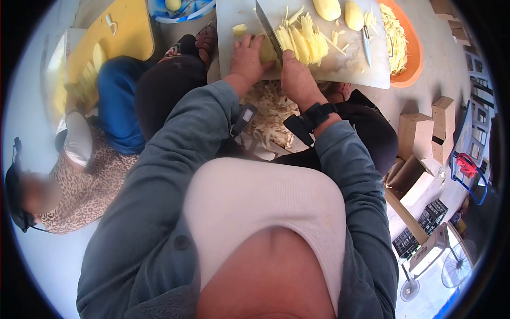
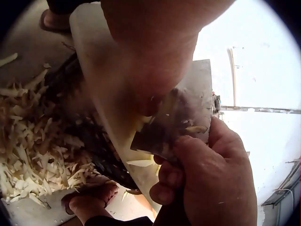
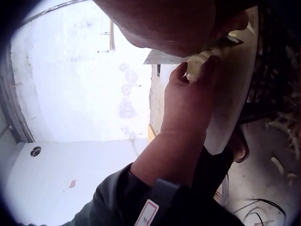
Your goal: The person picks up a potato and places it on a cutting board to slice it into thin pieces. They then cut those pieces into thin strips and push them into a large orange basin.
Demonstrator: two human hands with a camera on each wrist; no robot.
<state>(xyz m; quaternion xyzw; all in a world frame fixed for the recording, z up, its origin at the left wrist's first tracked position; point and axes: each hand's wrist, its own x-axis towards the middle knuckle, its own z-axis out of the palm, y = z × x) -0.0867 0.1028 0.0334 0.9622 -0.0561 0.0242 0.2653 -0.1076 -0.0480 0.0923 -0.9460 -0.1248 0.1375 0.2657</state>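
On the white cutting board (image 1: 358,74), my left hand (image 1: 247,57) holds a peeled potato (image 1: 267,52), thumb on its near side; the right wrist view shows the potato (image 3: 194,65) between thumb and fingers. My right hand (image 1: 297,80) grips the handle of a cleaver (image 1: 269,27), whose broad blade stands right beside that potato. In the left wrist view the blade (image 2: 201,77) hides part of the board. A pile of cut potato strips (image 1: 304,42) leans to the right of the blade. A small potato piece (image 1: 239,30) lies beyond my left fingers.
Two whole peeled potatoes (image 1: 326,8) and a small knife (image 1: 367,48) lie on the board's right part. An orange basin (image 1: 415,58) of strips stands right of it. Peelings (image 1: 273,119) are heaped below. Another person (image 1: 90,186) sits at left by a yellow board (image 1: 125,32).
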